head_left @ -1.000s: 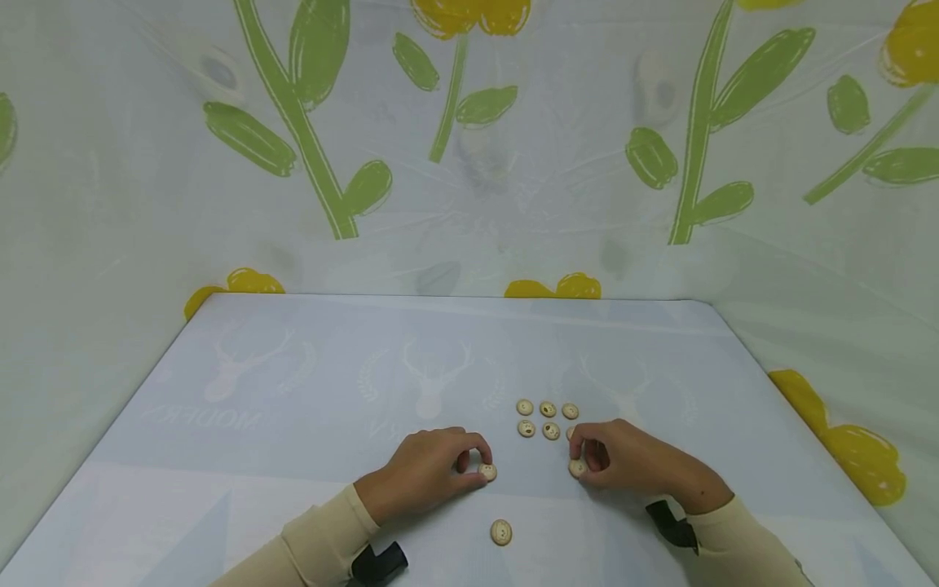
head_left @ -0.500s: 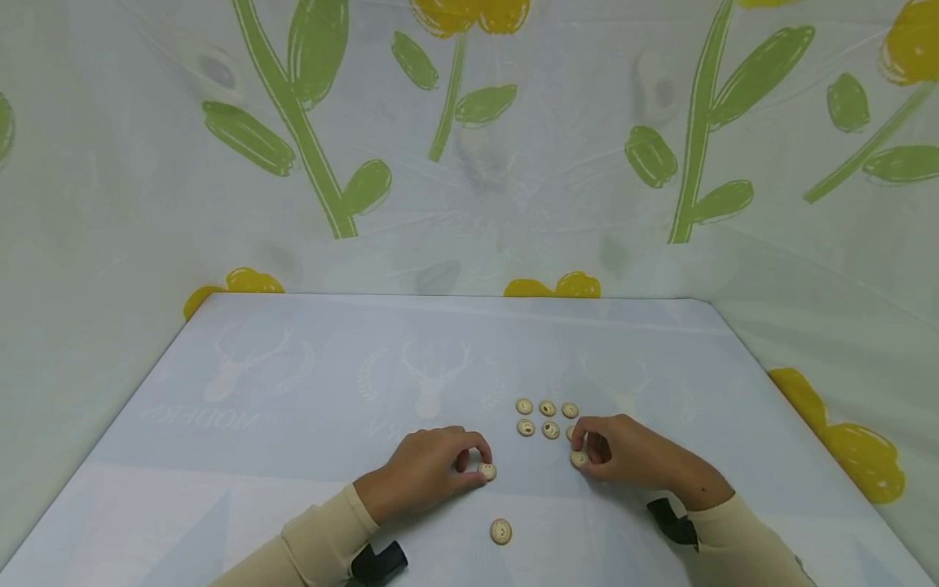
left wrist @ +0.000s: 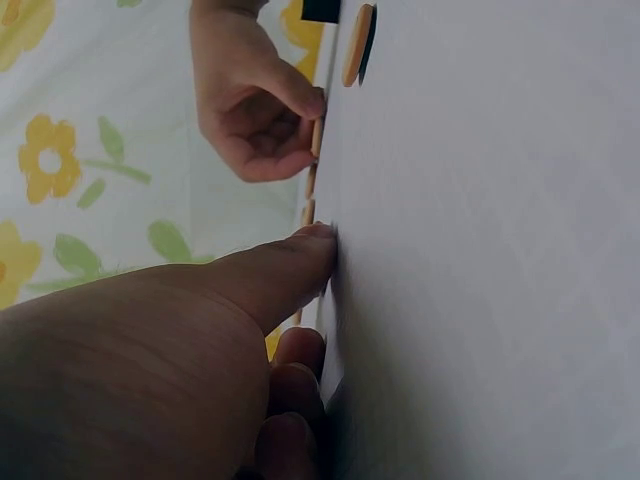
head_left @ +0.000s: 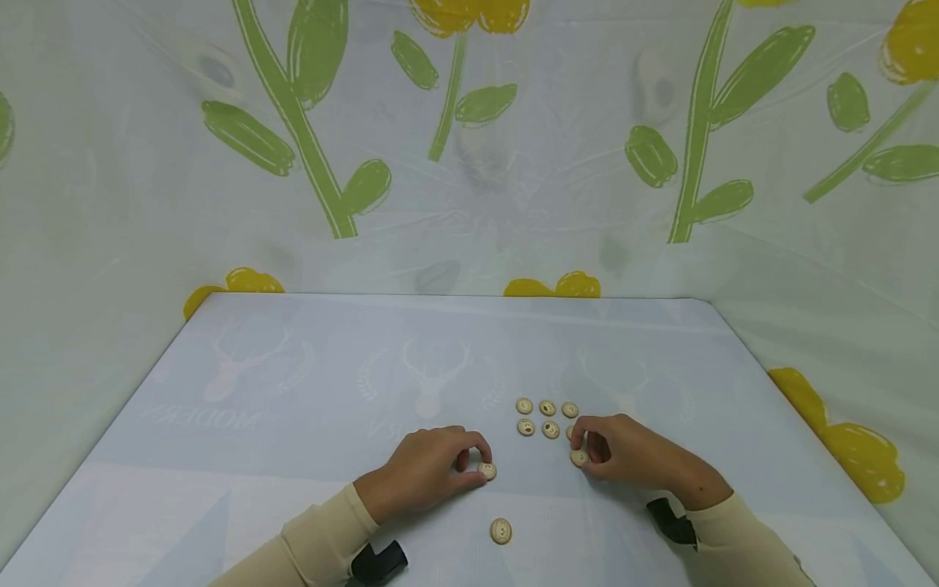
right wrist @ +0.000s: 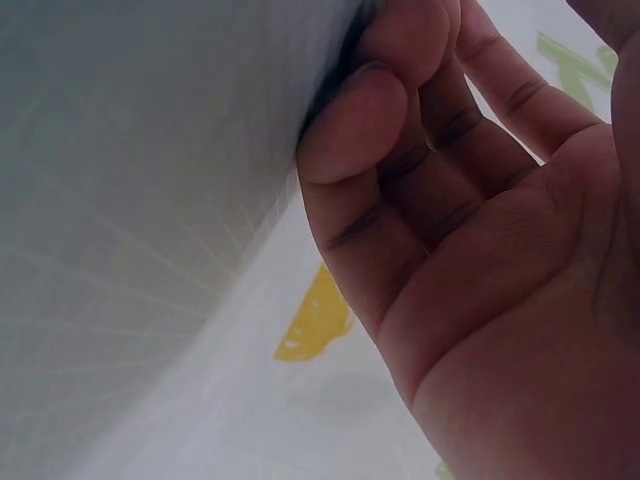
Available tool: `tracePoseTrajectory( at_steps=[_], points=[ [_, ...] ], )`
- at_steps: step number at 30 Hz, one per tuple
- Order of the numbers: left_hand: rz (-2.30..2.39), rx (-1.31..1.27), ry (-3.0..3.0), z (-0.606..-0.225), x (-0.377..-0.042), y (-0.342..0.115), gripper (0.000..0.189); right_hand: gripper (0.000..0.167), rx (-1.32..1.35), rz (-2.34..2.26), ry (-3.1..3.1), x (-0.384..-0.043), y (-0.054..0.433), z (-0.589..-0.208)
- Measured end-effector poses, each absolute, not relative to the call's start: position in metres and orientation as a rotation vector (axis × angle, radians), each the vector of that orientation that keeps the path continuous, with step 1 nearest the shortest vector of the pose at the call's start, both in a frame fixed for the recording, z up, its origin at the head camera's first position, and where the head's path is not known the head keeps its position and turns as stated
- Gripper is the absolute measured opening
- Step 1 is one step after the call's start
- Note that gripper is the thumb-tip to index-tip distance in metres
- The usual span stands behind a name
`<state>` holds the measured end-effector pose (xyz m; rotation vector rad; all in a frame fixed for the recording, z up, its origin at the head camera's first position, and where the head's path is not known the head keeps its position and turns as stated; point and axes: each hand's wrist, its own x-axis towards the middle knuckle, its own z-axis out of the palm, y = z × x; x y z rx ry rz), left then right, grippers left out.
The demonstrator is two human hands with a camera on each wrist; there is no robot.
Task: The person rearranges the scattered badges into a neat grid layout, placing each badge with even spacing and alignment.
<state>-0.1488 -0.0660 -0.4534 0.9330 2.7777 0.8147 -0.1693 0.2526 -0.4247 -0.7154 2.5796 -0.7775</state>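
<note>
In the head view my left hand (head_left: 429,469) pinches a small round wooden button (head_left: 487,471) between thumb and forefinger, low on the table. My right hand (head_left: 631,452) grips another wooden button (head_left: 579,458) by its edges, just below the right end of two short rows. Its fingertips partly cover the last button (head_left: 569,433) of the lower row. In the left wrist view the right hand (left wrist: 260,110) holds its button (left wrist: 317,137) on edge to the camera. The right wrist view shows my curled right fingers, with the button hidden.
Two rows of buttons, among them one button (head_left: 547,408) in the upper row, lie right of centre on the pale table (head_left: 293,383). One loose button (head_left: 501,531) lies nearer me, between the forearms. A flowered sheet (head_left: 557,163) hangs behind the table.
My right hand has shifted slightly away from me with its button, bringing it close under the lower row. The left hand and the loose button stay in place.
</note>
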Motion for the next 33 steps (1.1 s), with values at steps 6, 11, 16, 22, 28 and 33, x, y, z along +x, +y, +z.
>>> tracePoseTrajectory(
  at_steps=[6,11,16,22,28,33],
  points=[
    [0.814,0.924,2.776,-0.4526,-0.1486,-0.0655,0.016,0.019,-0.717,-0.766,2.589,-0.17,0.253,-0.4253],
    [0.818,0.913,2.777,-0.4522,-0.1486,-0.0652,0.016,0.02,-0.728,-0.765,2.598,-0.1701,0.2535,-0.4258],
    [0.821,0.907,2.775,-0.4518,-0.1485,-0.0651,0.016,0.02,-0.712,-0.768,2.598,-0.1699,0.2532,-0.4263],
    [0.82,0.913,2.78,-0.4516,-0.148,-0.0653,0.016,0.02,-0.692,-0.774,2.585,-0.1689,0.2525,-0.4245],
    [0.823,0.916,2.777,-0.4516,-0.1477,-0.065,0.015,0.02,-0.71,-0.806,2.57,-0.1674,0.2523,-0.4211],
    [0.827,0.92,2.778,-0.4514,-0.1477,-0.0648,0.015,0.016,-0.713,-0.81,2.572,-0.1647,0.2482,-0.4187]
  ],
)
